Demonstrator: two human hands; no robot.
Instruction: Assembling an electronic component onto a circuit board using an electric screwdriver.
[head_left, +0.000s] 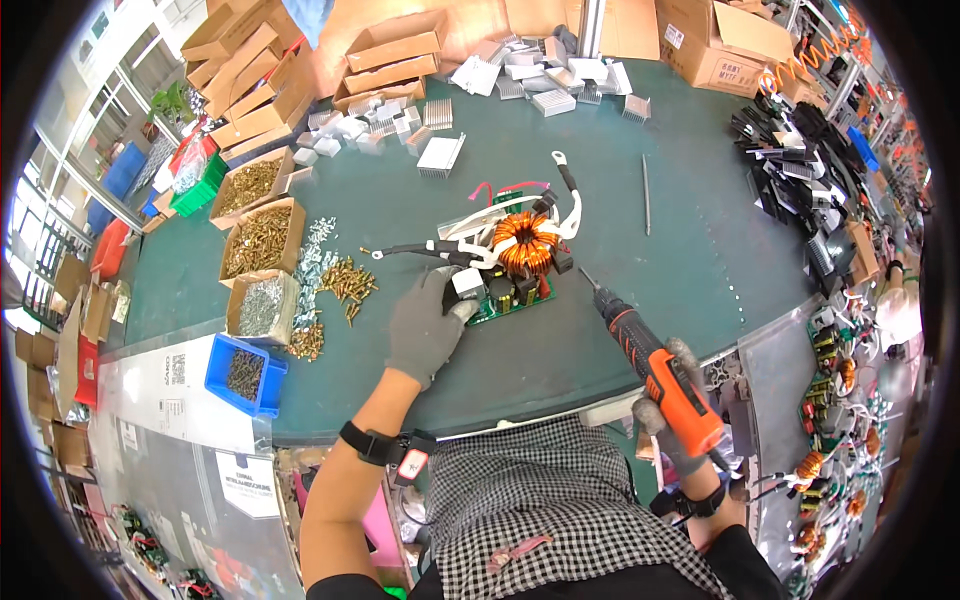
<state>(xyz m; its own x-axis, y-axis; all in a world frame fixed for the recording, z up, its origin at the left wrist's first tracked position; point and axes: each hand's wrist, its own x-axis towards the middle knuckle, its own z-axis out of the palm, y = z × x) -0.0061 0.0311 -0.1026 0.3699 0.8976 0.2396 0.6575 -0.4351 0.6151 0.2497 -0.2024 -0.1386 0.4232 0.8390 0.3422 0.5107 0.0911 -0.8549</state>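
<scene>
Left hand: the grey-gloved left hand lies palm down on the green mat, fingers curled over the near-left corner of the green circuit board with a copper-wound ring coil; it presses and grips that corner.
Board position: it sits just beyond the left fingertips, flat on the dark green rubber work mat, its long side running from near-left to far-right.
Coil: the orange-copper ring stands on the board's far half, past the left fingers and to their right.
Leads: black and white cables with ring terminals fan out from the board away from the fingers, one long lead pointing up and away, another stretching leftward.
Right hand: the gloved right hand is wrapped closed around the handle of an orange-and-black cordless electric screwdriver.
Screwdriver axis: its long axis runs from the right fist at the near-right up to the far-left; the bit tip points at the board's right edge, close to it, though touching cannot be told.
Beyond the left fingers, to their left: a loose heap of brass and silver screws on the mat, then open cardboard boxes of screws.
Near the left wrist: a blue plastic bin of dark screws.
</scene>
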